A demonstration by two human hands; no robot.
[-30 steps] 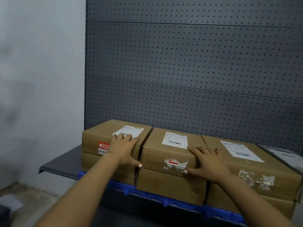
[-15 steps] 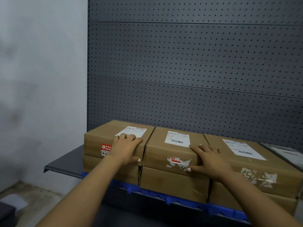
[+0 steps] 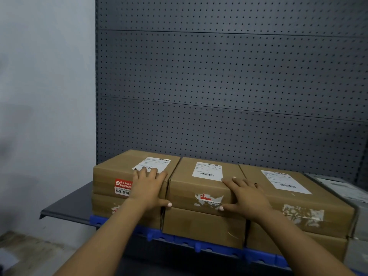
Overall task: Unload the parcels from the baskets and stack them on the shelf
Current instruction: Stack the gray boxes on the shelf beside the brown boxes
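Note:
Brown cardboard parcels stand two high in a row on the dark shelf (image 3: 65, 204). My left hand (image 3: 148, 188) lies flat with spread fingers on the front edge of the top left parcel (image 3: 119, 172), its thumb reaching toward the middle one. My right hand (image 3: 246, 196) rests flat on the front right corner of the top middle parcel (image 3: 203, 186), thumb down its front face. A third top parcel (image 3: 294, 198) sits to the right. Lower parcels (image 3: 203, 226) lie beneath. No basket is in view.
A dark pegboard panel (image 3: 229, 86) backs the shelf. A blue strip (image 3: 173, 238) runs along the shelf's front edge. A grey parcel (image 3: 342, 188) lies at the far right. A pale wall (image 3: 45, 96) stands to the left, with floor (image 3: 23, 250) below.
Both hands stay pressed flat on the top parcels in the same spots. The view has shifted slightly, nothing else has moved.

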